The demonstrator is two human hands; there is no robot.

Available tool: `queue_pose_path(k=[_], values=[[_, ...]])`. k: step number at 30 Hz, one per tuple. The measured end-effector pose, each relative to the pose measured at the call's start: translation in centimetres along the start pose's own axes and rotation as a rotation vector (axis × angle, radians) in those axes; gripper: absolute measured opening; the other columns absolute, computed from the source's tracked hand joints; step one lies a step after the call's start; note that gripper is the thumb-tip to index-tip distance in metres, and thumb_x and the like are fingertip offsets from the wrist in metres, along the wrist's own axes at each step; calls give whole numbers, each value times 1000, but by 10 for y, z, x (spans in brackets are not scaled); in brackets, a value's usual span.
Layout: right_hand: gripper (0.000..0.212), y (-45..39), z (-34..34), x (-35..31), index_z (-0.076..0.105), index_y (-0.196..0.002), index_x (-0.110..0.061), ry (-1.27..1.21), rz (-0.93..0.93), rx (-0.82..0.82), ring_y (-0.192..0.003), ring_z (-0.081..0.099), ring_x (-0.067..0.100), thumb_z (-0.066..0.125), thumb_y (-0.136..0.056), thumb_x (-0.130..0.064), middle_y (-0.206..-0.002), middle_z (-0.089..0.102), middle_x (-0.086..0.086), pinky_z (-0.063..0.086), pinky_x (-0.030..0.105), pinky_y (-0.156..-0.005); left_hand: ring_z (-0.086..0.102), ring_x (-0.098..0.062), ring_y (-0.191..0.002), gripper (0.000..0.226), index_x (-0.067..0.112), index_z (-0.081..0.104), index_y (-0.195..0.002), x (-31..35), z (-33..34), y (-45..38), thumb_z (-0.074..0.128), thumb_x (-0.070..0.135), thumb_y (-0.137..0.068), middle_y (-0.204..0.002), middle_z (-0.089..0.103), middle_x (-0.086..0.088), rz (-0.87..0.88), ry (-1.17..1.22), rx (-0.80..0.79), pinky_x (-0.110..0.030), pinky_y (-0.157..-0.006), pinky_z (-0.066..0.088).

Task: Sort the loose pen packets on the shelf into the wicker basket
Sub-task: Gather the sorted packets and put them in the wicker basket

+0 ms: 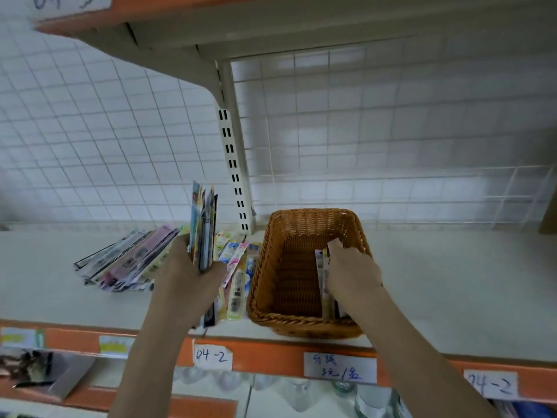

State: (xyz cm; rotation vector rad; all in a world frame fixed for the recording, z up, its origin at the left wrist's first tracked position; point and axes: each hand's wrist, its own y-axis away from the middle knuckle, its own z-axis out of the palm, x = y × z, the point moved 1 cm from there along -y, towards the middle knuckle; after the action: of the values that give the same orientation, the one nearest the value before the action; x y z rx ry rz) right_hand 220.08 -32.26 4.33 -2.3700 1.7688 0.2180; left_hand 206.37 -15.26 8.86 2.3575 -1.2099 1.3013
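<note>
Right hand [351, 274] stands a few pen packets [324, 282] inside the wicker basket [268, 254] as left hand [188, 279] grips an upright bundle [203, 227], likely next to go in

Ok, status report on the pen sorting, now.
Left hand grips an upright bundle of colourful pen packets. Right hand holds packets inside the brown wicker basket. Loose packets on the white shelf. Nothing blocking.

Handwritten tags on the orange shelf edge

The white paper label [212, 356] under the left arm says "04-2". Another label [490, 385] far right looks like "04-2" too, first digit iffy. The middle label [340, 368] is Chinese handwriting, roughly "3元/盒".
</note>
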Motion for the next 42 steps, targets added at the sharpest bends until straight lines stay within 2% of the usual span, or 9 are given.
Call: queue_pose_path(k=[5, 12, 16, 18, 22, 25, 31, 37, 42], values=[[35, 2, -14, 5, 44, -126, -9, -101, -31, 83, -114, 51, 27, 49, -92, -18, -122, 50, 11, 47, 34, -81, 47, -16, -55, 21, 13, 47, -97, 40, 31, -13, 60, 20, -83, -69, 49, -3, 10, -51, -233, -25, -48, 35], [19, -21, -5, 76, 62, -94, -3, -287, 29, 405, -91, 55, 36, 48, -89, -15, -88, 61, 16, 45, 37, -70, 39, -6, -59, 23, 26, 38, -77, 48, 83, -27, 58, 17, -84, -72, 39, 6, -8, -202, -464, -20, -51, 34], [30, -27, 30, 117, 53, -118, -8, -86, 168, 171, -114, 45, 32, 41, -94, -22, -120, 54, 14, 39, 39, -92, 35, -4, -60, 33, 29, 31, -72, 41, 108, -28, 60, 19, -84, -71, 30, 8, -40, -277, -467, -21, -51, 33], [33, -29, 40, 123, 49, -122, -9, -73, 173, 132, -119, 42, 30, 36, -95, -24, -126, 50, 13, 36, 36, -96, 40, -7, -60, 24, 19, 44, -99, 39, 117, -27, 63, 20, -84, -73, 37, 4, -65, -339, -473, -21, -47, 34], [34, -32, 45, 122, 48, -124, -9, -68, 160, 162, -119, 42, 29, 34, -95, -22, -127, 49, 12, 35, 36, -98, 54, -17, -81, 77, 8, 20, -141, 36, 130, -22, 67, 25, -83, -88, 50, 1, -6, -404, -450, -19, -57, 40], [35, -32, 46, 122, 48, -124, -9, -58, 162, 160, -119, 42, 30, 34, -95, -22, -127, 49, 13, 35, 36, -98, 54, -27, -111, 75, 13, 23, -140, 37, 132, -20, 68, 32, -82, -125, 51, -10, 104, -513, -387, -30, -78, 44], [34, -31, 45, 122, 47, -124, -8, -57, 163, 152, -121, 41, 30, 33, -96, -22, -128, 48, 13, 34, 35, -99, 58, -27, -105, 42, 15, 47, -130, 31, 140, -22, 55, 30, -91, -123, 55, -9, 216, -661, -409, -36, -82, 50], [35, -27, 41, 114, 49, -126, -9, -180, 109, 196, -122, 42, 29, 42, -93, -16, -130, 50, 12, 36, 36, -99, 49, -18, -68, 30, 15, 49, -74, 26, 134, -26, 49, 39, -92, -73, 45, 0, 322, -654, -299, -28, -58, 40], [24, -22, 10, 98, 60, -112, -10, -424, 68, 306, -97, 59, 26, 47, -92, -15, -107, 64, 8, 46, 32, -77, 62, -14, -77, 19, 18, 66, -92, 19, 104, -24, 53, 31, -91, -85, 67, 2, 432, -357, -124, -32, -70, 54]])
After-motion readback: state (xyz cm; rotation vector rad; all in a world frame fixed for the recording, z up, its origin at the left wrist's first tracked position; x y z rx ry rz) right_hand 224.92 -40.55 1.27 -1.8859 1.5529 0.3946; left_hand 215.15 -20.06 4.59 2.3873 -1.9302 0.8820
